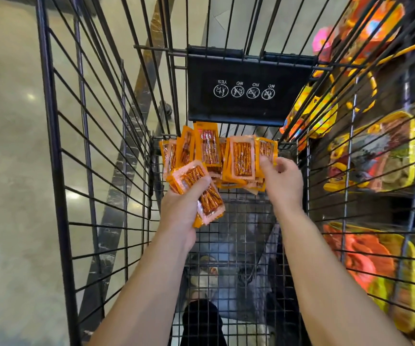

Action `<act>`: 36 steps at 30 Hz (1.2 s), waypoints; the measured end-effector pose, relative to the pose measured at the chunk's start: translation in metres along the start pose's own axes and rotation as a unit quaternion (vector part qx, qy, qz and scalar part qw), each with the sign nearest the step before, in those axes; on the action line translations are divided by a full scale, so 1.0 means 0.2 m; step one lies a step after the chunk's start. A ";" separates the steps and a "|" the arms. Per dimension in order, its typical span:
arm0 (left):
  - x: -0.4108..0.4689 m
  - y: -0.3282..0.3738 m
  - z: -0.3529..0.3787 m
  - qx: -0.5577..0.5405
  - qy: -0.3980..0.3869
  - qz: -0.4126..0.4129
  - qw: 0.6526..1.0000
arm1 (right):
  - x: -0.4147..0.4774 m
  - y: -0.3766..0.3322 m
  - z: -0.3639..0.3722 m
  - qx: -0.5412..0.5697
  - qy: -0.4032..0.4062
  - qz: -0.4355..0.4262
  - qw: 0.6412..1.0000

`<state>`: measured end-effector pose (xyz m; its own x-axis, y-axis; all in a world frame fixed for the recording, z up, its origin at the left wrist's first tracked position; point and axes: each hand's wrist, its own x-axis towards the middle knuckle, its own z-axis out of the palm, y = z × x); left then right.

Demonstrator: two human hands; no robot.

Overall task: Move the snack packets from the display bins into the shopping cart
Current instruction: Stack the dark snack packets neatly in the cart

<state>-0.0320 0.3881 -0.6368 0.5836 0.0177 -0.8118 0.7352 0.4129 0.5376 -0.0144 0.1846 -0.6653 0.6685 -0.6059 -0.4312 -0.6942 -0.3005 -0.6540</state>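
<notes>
Since both arms reach down past the rim, the drop is being made low inside the shopping cart point(51, 151) rather than from above, probably so the small packs don't scatter. Left hand point(184, 211) is curled round a bundle point(196, 193) of orange stick-snack packs, thumb on top, just above the cart floor near its far end, left of centre. The bundle is fanned and its lower packs poke out past the palm, so the grip looks loose. Right hand point(282, 181) has its fingers curled, thumb pinching the edge of the rightmost packet point(267, 149) near the far-right corner of the floor. It looks like it's propping or squaring the stack there, not certain. The rest of the snack packets point(210, 151) sit heaped against the far end wall, several upright and leaning on the wire, right under the black seat flap point(246, 91). The end wall works as a backstop, which would explain why they collect there. Shelf goods point(376, 158) show through the cart's right side; the display bins themselves can't be made out. Judgement: cart partly loaded, left bundle not yet released, next move is to set it on the heap. Risk: thin packs sliding out through the end-wall gaps.
</notes>
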 end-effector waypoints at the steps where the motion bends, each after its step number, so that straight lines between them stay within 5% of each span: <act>1: 0.00 0.00 0.00 0.001 0.000 -0.001 1.000 | 0.06 0.01 0.01 -0.047 0.016 0.028 0.998; 5: 0.00 -0.02 0.00 0.010 -0.004 -0.006 1.000 | 0.18 0.06 0.07 -0.061 -0.022 0.098 0.993; 10: 0.01 -0.01 0.00 0.009 -0.002 -0.013 1.000 | 0.18 0.05 0.06 -0.032 0.040 0.078 0.996; 14: 0.01 0.00 0.01 0.007 -0.004 -0.007 1.000 | 0.11 -0.01 0.03 0.167 0.034 0.102 0.980; 17: 0.00 0.01 0.02 0.007 -0.005 -0.005 1.000 | 0.05 -0.05 0.05 0.227 -0.048 0.096 0.968; 23: 0.00 0.01 0.01 0.016 -0.005 0.003 1.000 | 0.00 -0.09 0.17 -0.043 -0.047 0.024 0.998; 28: 0.00 0.01 0.01 0.014 -0.002 0.003 1.000 | 0.00 -0.11 0.18 -0.096 -0.043 0.029 0.994; 36: -0.02 0.03 0.02 0.017 0.006 0.010 1.000 | -0.01 -0.12 0.19 0.060 -0.043 0.066 0.995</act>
<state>-0.0282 0.3873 -0.6289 0.5945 0.0366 -0.8033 0.7347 0.3812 0.5611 0.0103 0.2208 -0.6717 0.5976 -0.5672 -0.5667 -0.7441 -0.1289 -0.6556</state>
